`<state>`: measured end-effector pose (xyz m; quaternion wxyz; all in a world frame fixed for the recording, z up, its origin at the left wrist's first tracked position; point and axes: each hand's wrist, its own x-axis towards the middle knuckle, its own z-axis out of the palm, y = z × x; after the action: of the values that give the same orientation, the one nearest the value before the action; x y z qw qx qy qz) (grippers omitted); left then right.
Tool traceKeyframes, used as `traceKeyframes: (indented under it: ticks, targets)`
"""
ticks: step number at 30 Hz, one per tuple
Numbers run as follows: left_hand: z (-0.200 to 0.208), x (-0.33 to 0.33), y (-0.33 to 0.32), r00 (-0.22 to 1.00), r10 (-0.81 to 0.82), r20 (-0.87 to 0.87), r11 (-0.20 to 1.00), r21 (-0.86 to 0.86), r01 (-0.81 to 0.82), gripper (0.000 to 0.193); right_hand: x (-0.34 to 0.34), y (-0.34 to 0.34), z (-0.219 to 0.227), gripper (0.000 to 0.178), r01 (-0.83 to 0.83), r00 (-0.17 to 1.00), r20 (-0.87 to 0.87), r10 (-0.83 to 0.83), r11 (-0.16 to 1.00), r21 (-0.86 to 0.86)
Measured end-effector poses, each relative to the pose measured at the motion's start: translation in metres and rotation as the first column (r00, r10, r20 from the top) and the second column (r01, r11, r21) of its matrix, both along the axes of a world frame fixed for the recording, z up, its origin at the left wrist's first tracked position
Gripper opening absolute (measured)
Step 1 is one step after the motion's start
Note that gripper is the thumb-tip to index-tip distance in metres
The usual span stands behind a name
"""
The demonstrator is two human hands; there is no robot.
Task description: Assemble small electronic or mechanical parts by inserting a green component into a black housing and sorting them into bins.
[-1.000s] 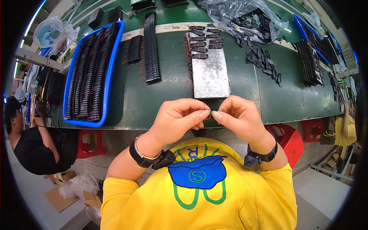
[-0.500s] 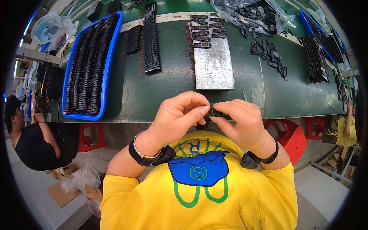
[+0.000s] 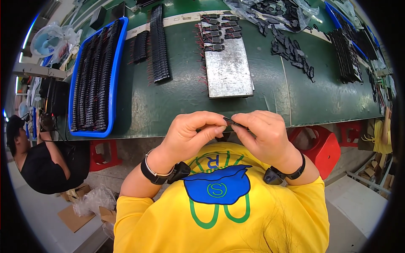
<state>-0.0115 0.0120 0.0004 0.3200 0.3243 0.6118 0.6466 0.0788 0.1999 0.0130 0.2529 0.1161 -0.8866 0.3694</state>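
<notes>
Between both hands, just off the table's near edge, is a small black part [image 3: 233,122], seen nearly edge-on and mostly covered by fingertips. My left hand [image 3: 192,134] pinches its left end with thumb and forefinger. On the other end, my right hand [image 3: 265,131] grips it the same way. Beyond the hands lies a bare metal block [image 3: 230,76]. Small black rectangular modules [image 3: 214,40] with thin red wires sit in two columns on its far end, wires trailing off the left side.
A blue tray [image 3: 113,97] at left holds rows of black parts. Between tray and block lie a long strip [image 3: 158,50] and a short strip [image 3: 140,46] of them. Loose black pieces [image 3: 291,52] spill from a plastic bag [image 3: 310,12]. A co-worker [image 3: 48,162] sits at far left, near red stools [image 3: 322,149].
The black part has turned from showing its broad face to nearly edge-on. My left fingertips have shifted closer onto it. The whole view has tilted slightly.
</notes>
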Motion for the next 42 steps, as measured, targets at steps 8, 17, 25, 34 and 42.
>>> traceKeyframes:
  ticks: [8,17,25,34,42]
  targets:
    - [0.004,-0.005,0.004,0.973,0.002,-0.232,1.0,-0.008,-0.004,0.012,0.007,0.007,0.001,0.019,0.063,0.824,0.529,0.204,0.894,-0.443]
    - [0.005,-0.001,0.002,0.986,0.017,0.167,0.997,-0.082,-0.003,0.012,0.005,0.003,-0.001,0.024,0.074,0.871,0.471,0.136,0.913,-0.401]
    - [0.004,0.0,0.001,0.976,0.014,0.216,0.996,-0.084,0.005,0.014,0.001,0.001,-0.007,0.034,-0.107,0.994,0.009,0.107,0.994,-0.023]
    - [0.001,-0.008,-0.002,0.986,-0.048,-0.159,0.998,0.02,0.052,0.01,0.001,0.001,-0.01,0.03,-0.141,0.989,0.027,0.145,0.983,-0.116]
    - [-0.005,-0.003,-0.002,0.958,-0.063,0.28,0.99,0.14,0.025,0.013,0.0,0.002,-0.008,0.028,-0.183,0.983,-0.057,0.175,0.97,-0.162]
